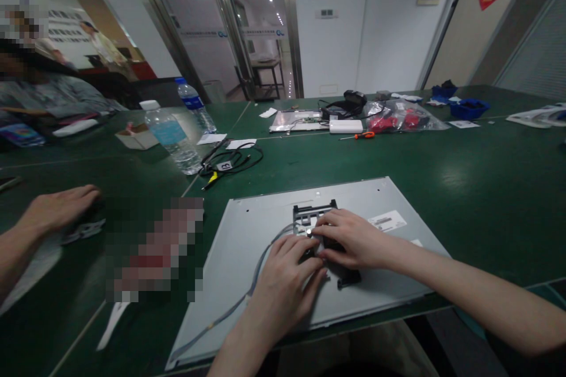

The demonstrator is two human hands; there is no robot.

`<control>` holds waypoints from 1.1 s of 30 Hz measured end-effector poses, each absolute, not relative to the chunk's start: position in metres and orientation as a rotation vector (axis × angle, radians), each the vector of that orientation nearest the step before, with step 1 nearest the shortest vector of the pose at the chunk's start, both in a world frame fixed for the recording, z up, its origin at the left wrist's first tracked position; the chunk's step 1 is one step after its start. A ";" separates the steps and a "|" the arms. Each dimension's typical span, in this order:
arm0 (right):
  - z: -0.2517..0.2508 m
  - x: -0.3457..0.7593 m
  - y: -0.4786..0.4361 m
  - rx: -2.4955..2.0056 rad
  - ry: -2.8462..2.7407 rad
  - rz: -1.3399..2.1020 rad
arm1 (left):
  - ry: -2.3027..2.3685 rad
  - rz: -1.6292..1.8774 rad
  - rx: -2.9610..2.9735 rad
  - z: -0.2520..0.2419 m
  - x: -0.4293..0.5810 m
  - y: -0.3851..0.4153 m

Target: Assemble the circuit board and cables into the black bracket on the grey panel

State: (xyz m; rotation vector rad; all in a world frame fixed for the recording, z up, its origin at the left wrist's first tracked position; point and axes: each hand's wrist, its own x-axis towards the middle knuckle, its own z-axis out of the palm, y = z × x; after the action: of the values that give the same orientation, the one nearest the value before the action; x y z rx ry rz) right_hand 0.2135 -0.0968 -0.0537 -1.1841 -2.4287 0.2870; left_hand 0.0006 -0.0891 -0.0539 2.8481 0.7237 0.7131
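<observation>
A flat silver-grey panel (230,259) lies on the green table near its front edge. A black bracket (315,207) with small parts inside sits at the panel's middle, and a grey cable (260,259) runs from it to the panel's lower left corner. My left hand (289,277) rests over the bracket's lower left part, fingers bent and drawn together. From the right, my right hand (349,238) reaches over the bracket, its fingers curled beside my left fingertips. Whatever lies between the fingers of either hand is hidden.
Two water bottles (170,136) and black cables (234,159) stand or lie at the back left. An orange screwdriver (364,136), a white box (345,126) and plastic bags (404,116) are farther back. Another person's hand (59,209) is at the left.
</observation>
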 end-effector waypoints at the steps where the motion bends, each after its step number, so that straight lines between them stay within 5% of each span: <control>1: -0.054 0.213 -0.097 -1.185 -2.429 0.283 | 0.721 0.712 2.847 -0.054 0.001 -0.089; 33: -0.057 0.213 -0.096 -1.183 -2.411 0.303 | 0.722 0.674 2.836 -0.058 0.000 -0.088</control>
State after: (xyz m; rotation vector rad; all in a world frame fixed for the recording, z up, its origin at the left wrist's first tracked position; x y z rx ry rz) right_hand 0.2133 -0.0959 -0.0570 -1.1832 -2.4108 0.3030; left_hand -0.0002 -0.0883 -0.0578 2.8355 0.7219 0.6744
